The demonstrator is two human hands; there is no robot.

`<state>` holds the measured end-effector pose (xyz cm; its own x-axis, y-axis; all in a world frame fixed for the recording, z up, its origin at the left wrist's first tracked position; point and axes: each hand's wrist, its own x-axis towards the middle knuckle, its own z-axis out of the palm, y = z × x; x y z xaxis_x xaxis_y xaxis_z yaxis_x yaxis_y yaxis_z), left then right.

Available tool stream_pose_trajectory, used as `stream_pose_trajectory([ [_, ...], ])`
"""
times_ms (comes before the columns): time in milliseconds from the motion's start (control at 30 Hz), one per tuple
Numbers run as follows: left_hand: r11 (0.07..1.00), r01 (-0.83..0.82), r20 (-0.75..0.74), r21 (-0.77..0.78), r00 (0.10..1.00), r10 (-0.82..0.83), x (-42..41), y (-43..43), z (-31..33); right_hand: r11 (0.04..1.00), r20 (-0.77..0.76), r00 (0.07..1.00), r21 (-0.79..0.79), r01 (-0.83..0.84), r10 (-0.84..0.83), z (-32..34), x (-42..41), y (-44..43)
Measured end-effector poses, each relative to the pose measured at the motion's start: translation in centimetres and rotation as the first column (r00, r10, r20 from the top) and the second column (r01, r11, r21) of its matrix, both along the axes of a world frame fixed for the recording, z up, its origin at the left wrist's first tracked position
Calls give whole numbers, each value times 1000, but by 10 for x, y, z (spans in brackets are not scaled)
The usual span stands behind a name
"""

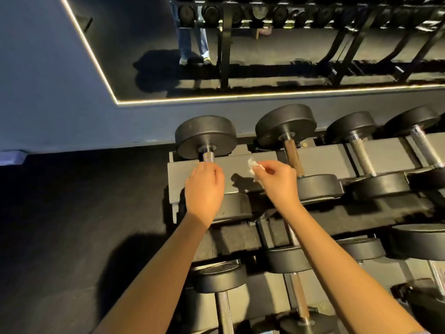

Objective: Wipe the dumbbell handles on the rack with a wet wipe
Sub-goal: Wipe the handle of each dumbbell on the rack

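Observation:
A grey rack [240,166] holds a row of black dumbbells. My left hand [204,189] is curled over the knurled metal handle [208,157] of the leftmost dumbbell [206,136] on the top tier, hiding most of the bar. My right hand [277,180] hovers just right of it and pinches a small crumpled white wet wipe [253,165] above the rack's rail. The second dumbbell [286,126] has a brownish handle [293,159] right of my right hand.
More dumbbells [351,127] continue to the right, and a lower tier [224,307] sits under my forearms. A lit-edged wall mirror [216,97] behind reflects another rack and a person's legs. Dark floor [72,225] lies left.

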<state>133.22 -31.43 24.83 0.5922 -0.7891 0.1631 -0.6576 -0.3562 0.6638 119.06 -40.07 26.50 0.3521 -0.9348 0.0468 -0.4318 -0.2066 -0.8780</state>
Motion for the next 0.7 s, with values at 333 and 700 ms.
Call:
stream_pose_trajectory([
  [333, 962, 174, 116, 209, 973, -201, -56, -53, 9, 968, -148, 981, -234, 89, -126, 7, -78, -77],
  [700, 999, -13, -355, -49, 935, -6, -135, -117, -25, 985, -207, 978, -167, -30, -6, -9, -94, -148],
])
